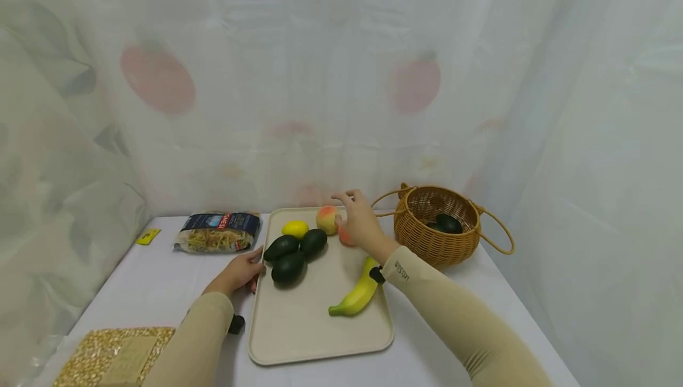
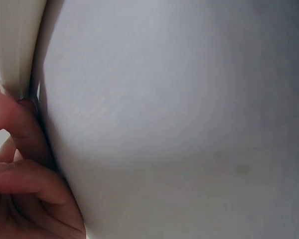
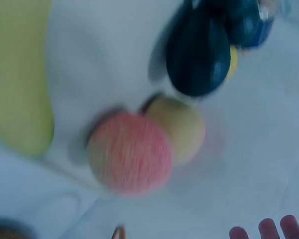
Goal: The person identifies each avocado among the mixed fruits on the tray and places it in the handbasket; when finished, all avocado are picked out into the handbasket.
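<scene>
A beige tray (image 1: 320, 333) lies on the white table. My left hand (image 1: 238, 272) grips its left rim, fingers curled against the edge in the left wrist view. Over the tray's far right corner, my right hand (image 1: 358, 221) hovers with fingers spread and nothing between them. Just by it are two peaches, a yellowish peach (image 1: 326, 220) and a redder peach (image 3: 129, 154), which touch in the right wrist view. Three avocados (image 1: 289, 268) are clustered at the tray's left side beside a lemon (image 1: 295, 229). A banana (image 1: 354, 297) lies along the right side, partly under my right wrist.
Right of the tray stands a wicker basket (image 1: 432, 245) with dark green avocados (image 1: 448, 223) inside and its handles out. A pasta bag (image 1: 219, 232) and a small yellow card (image 1: 147, 236) lie at the back left. A bag of corn kernels (image 1: 114, 356) sits front left.
</scene>
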